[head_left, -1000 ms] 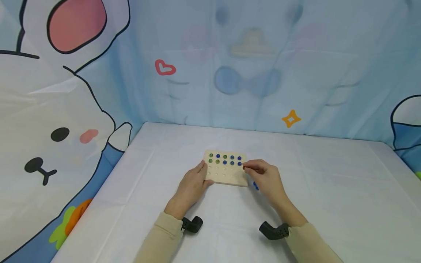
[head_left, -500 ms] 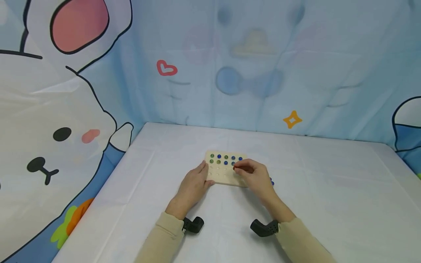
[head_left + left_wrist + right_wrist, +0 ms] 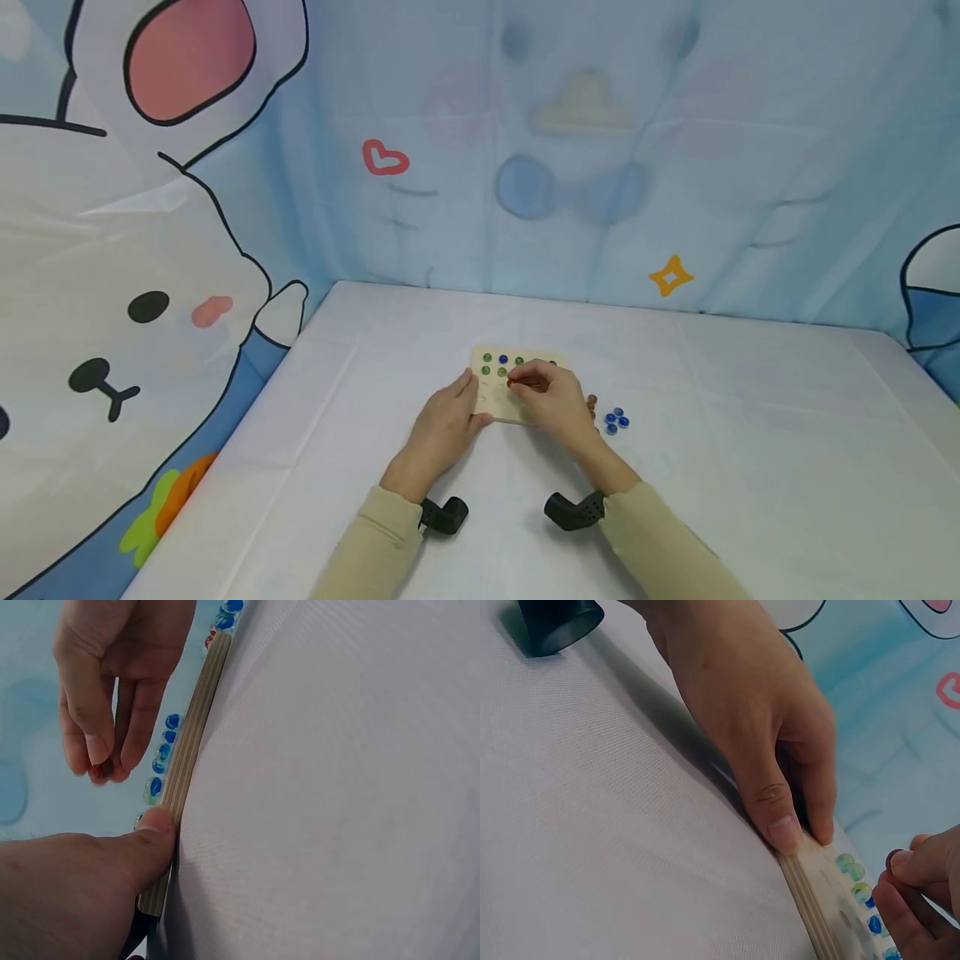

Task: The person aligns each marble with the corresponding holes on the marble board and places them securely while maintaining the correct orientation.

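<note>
A pale wooden board [image 3: 497, 405] with rows of round hollows lies on the table. Green and blue glass marbles sit in its far rows. My left hand [image 3: 438, 429] grips the board's near left corner, thumb [image 3: 154, 832] along the front edge and fingers at the left side. Between thumb and fingertips my right hand [image 3: 555, 404] pinches a dark red marble [image 3: 100, 772], held over the middle of the board. That hand hides the board's right part in the head view; in the right wrist view, the marble [image 3: 894, 859] shows at its fingertips.
Right of the board lie several loose blue marbles [image 3: 623, 422] and some reddish-brown marbles [image 3: 592, 400]. A white cloth [image 3: 750, 450] covers the table. Behind it hangs a blue printed curtain [image 3: 450, 242]. Each wrist wears a black camera mount.
My right hand has moved left across the board with the red marble, uncovering loose blue and reddish-brown marbles at the right. The left hand keeps its grip on the board.
</note>
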A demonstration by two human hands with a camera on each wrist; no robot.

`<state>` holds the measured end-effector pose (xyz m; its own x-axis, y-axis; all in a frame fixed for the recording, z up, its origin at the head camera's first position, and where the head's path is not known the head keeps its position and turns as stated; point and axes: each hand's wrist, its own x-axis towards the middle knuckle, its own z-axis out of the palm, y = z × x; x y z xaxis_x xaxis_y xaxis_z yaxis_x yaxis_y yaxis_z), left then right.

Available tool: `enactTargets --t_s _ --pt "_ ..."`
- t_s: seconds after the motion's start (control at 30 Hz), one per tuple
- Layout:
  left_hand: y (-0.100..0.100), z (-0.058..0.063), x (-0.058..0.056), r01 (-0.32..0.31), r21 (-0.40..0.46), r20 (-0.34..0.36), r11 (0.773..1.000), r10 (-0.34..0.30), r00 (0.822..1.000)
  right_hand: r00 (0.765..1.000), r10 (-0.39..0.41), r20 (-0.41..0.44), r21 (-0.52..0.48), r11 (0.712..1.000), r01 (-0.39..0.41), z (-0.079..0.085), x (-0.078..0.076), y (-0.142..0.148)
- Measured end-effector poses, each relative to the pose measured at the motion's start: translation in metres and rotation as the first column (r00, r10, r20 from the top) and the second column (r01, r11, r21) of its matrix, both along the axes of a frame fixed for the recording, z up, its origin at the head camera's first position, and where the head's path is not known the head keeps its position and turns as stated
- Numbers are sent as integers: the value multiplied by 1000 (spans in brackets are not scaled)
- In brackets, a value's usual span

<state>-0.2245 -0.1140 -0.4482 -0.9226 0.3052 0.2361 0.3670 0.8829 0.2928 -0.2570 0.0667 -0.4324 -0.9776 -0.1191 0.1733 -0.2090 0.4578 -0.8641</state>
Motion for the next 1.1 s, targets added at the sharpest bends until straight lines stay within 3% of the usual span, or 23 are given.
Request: enactTargets --t_s 0.23,0.5,1.1 --pt "0 0 1 13 2 -43 1000 -13 999 998 19 -63 40 999 -16 -3 -4 -13" --pt "1 -1 1 13 6 -47 1000 -12 999 994 55 -98 18 998 -54 -11 -9 -20" --pt "-1 -1 -1 15 15 -70 1000 -14 997 974 21 -224 134 991 9 -17 -16 -40"
